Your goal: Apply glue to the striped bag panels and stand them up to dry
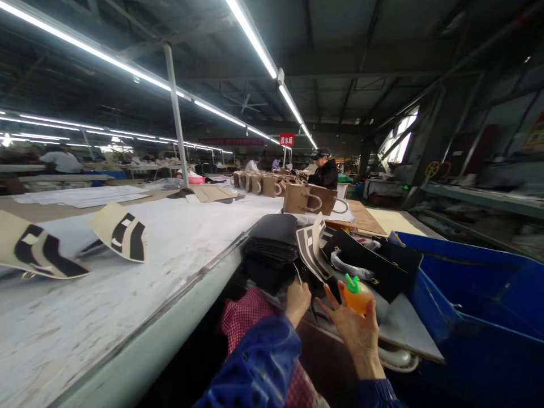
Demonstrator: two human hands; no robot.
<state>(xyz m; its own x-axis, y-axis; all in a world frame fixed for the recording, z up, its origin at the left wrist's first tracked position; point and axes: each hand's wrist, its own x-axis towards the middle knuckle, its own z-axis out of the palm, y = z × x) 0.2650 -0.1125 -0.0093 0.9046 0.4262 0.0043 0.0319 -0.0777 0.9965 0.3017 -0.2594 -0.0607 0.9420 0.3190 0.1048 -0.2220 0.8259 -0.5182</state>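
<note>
My right hand (pixel 353 333) is turned palm up, with an orange squeeze bottle (pixel 359 298) with a green spout between its thumb and index finger. Its other fingers spread to the left. My left hand (pixel 298 299) is closed around a thin pale piece that sticks up from the fist; its kind is unclear. Just beyond lies a striped black-and-cream bag panel (pixel 312 249). A stack of black pieces (pixel 272 243) lies behind my left hand. Black bag parts with a plastic-wrapped handle (pixel 351 267) lie behind the bottle.
A long white-covered table (pixel 182 238) runs along the left, with two striped cream panels (pixel 121 231) on it. A blue bin (pixel 480 283) stands at the right. Brown handled bags (pixel 296 198) line the far table, near a person in dark clothes (pixel 326 173).
</note>
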